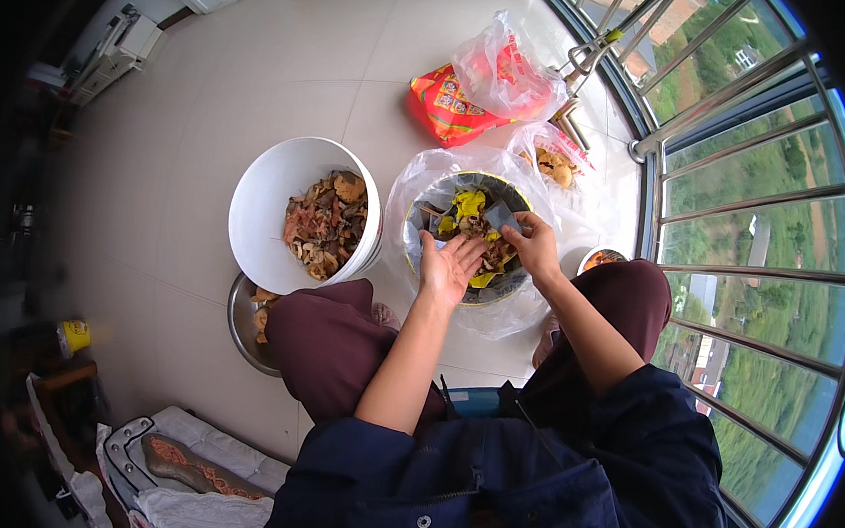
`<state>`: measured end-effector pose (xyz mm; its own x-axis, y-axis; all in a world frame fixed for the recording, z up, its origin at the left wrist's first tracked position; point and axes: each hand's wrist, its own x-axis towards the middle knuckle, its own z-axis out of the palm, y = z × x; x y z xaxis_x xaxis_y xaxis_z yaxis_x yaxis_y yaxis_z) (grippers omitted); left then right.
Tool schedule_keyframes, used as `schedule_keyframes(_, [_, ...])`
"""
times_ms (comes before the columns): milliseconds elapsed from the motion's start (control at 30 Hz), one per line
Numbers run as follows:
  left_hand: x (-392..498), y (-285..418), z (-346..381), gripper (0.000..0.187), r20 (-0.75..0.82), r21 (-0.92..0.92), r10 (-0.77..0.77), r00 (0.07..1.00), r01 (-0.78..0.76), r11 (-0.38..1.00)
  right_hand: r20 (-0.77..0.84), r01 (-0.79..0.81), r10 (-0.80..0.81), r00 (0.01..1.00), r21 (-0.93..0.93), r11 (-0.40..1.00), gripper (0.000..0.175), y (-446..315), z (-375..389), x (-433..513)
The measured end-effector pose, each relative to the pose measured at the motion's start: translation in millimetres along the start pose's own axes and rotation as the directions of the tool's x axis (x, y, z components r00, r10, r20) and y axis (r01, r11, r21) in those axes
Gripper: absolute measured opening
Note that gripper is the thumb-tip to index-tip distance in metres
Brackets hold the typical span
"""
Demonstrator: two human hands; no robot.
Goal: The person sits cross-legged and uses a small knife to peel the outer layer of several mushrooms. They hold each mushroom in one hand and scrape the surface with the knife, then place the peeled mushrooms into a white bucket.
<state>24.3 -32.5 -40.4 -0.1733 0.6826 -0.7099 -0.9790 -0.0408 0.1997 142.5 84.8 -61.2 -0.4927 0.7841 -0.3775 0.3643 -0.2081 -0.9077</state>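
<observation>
A trash bin (463, 300) lined with a clear plastic bag (416, 185) stands between my knees. Inside lie yellow scraps (469, 203) and brown peelings. Over its opening my left hand (451, 265) is held palm up, fingers apart, with nothing in it. My right hand (535, 243) pinches a small grey flat piece (499, 216) between thumb and fingers at the bin's right side; what it is made of is unclear. To the left, a white bucket (268, 206) holds brown and reddish trimmings (321, 223) that look like mushroom pieces.
A metal bowl (238, 326) with tan pieces sits partly behind my left knee. A red printed bag (445, 107) and a plastic bag of tan pieces (556, 167) lie beyond the bin. A small bowl (602, 258) is by my right knee. Metal railings (751, 274) line the right.
</observation>
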Motion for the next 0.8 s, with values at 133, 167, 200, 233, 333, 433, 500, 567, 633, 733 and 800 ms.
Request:
schedule_keyframes(133, [-14,-5,-2,0.07,0.068,0.269,0.118,0.991,-0.132,0.954,0.146,0.044,-0.016,0.989,-0.189,0.981,0.021,-11,-24,-7])
schedule_keyframes(167, [-17,-8,-4,0.056,0.049,0.289,0.131,0.99,-0.139,0.947,0.215,0.002,0.028,0.976,-0.141,0.99,0.02,-14,-31,-9])
schedule_keyframes(200, [-19,-15,-4,0.046,-0.03,0.397,0.196,0.98,-0.168,0.902,0.216,0.0,0.03,0.976,-0.137,0.991,0.02,-18,-38,-9])
schedule_keyframes(233, [-20,-21,-3,0.037,-0.088,0.486,0.273,0.958,-0.198,0.851,0.218,0.005,0.02,0.976,-0.115,0.993,0.02,-20,-45,-9])
schedule_keyframes(333, [-19,-23,2,0.015,0.025,0.83,0.483,0.875,-0.288,0.478,0.206,-0.022,0.012,0.978,0.046,0.999,0.02,-20,-50,-7])
schedule_keyframes(433, [-23,-5,19,0.013,0.331,0.907,0.519,0.788,-0.418,0.056,0.205,0.196,-0.169,0.964,-0.124,0.973,0.02,-15,-40,-7])
schedule_keyframes(500, [-27,16,33,0.017,0.367,0.93,0.394,0.842,-0.346,-0.127,0.219,0.221,-0.17,0.961,-0.232,0.947,0.02,-12,-32,-8])
schedule_keyframes(567, [-35,36,43,0.021,0.398,0.901,0.28,0.873,-0.315,-0.299,0.277,0.156,-0.079,0.958,-0.266,0.951,0.017,-12,-28,-9])
schedule_keyframes(633, [-42,58,47,0.022,0.494,0.77,0.146,0.857,-0.353,-0.532,0.296,0.144,-0.068,0.953,-0.243,0.959,0.015,-13,-24,-8])
schedule_keyframes(733, [-41,115,37,0.025,0.477,0.795,0.149,0.866,-0.354,-0.492,0.3,0.064,-0.032,0.954,-0.096,0.993,0.014,-14,-22,-6])
schedule_keyframes(800, [-34,161,18,0.02,0.434,0.869,0.321,0.842,-0.298,-0.395,0.259,0.101,-0.06,0.964,-0.151,0.983,0.015,-12,-22,-5])
